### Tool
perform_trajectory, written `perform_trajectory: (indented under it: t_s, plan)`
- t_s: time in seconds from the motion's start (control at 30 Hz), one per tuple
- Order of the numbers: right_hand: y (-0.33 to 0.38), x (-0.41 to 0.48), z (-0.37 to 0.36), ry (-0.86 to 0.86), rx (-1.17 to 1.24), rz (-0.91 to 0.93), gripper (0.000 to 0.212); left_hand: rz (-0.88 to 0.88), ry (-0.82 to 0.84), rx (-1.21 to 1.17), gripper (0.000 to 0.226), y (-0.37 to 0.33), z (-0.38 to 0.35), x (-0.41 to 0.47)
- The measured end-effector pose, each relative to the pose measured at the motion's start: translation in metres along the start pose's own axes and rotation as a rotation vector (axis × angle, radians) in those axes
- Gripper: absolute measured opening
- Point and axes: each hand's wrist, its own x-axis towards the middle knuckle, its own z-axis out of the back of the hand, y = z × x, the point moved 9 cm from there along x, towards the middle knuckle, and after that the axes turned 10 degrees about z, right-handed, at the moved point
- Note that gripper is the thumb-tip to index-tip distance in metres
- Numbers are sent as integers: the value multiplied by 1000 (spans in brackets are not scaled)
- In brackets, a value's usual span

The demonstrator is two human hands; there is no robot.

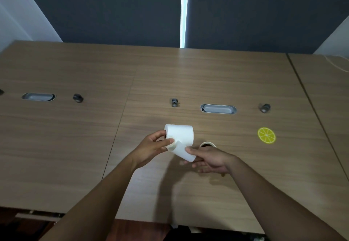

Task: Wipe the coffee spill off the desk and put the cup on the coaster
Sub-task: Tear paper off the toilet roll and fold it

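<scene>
1. Right hand [209,160] pinches the loose tissue sheet [184,153]; tearing it free looks like the step in hand.
2. Left hand [154,146] grips the tissue roll [181,133] above the desk [75,146].
3. Paper cup [207,144] sits just beyond; spill not visible.
4. Lemon-slice coaster [266,135] waits far right.

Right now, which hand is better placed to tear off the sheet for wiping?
Right. The right hand already pinches the loose sheet, while the left hand grips the tissue roll at its core, likely steadying it for the pull.
</scene>
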Motion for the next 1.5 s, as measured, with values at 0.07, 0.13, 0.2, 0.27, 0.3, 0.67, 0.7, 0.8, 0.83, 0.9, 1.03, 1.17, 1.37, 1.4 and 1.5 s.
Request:
perform_trajectory:
  t_s: [0.07,0.13,0.2,0.27,0.3,0.67,0.7,0.8,0.83,0.9,1.03,1.17,1.37,1.4,1.5]
  plan:
    - [-1,2,3,-33,14,5,64,10,17,-42,40,-3,-5,-3]
    - [-5,6,6,-51,-4,6,63,21,33,-69,41,-4,-9,-4]
    - [-6,7,6,-47,-48,-1,60,47,50,-79,40,-3,-14,-6]
    - [-9,7,6,-37,-93,-17,53,77,71,-79,39,-2,-18,-9]
    - [-10,7,8,-41,-122,-26,49,87,86,-79,39,-1,-20,-10]
    - [7,3,60,-473,249,177,26,194,114,123,38,18,-9,-17]
    - [10,3,66,-500,315,205,26,211,123,113,41,22,-9,-18]
    - [27,-2,70,-496,452,301,31,271,148,81,45,33,-13,-21]
    - [34,-4,67,-468,495,335,32,282,153,88,44,36,-15,-23]
    - [53,-12,57,-392,575,409,36,285,154,103,44,40,-17,-24]
    - [78,-25,27,-187,736,443,40,249,140,9,58,40,-18,-24]
    - [67,-32,-8,51,507,267,32,220,59,-74,80,28,-13,-22]
    - [15,-30,-40,219,-14,-1,28,150,-53,-130,55,7,-7,-19]
    - [9,-27,-37,184,-145,-16,22,143,-47,-150,54,6,-6,-19]
    - [-9,-9,-3,-18,-435,-6,29,124,-4,-186,50,2,-4,-19]
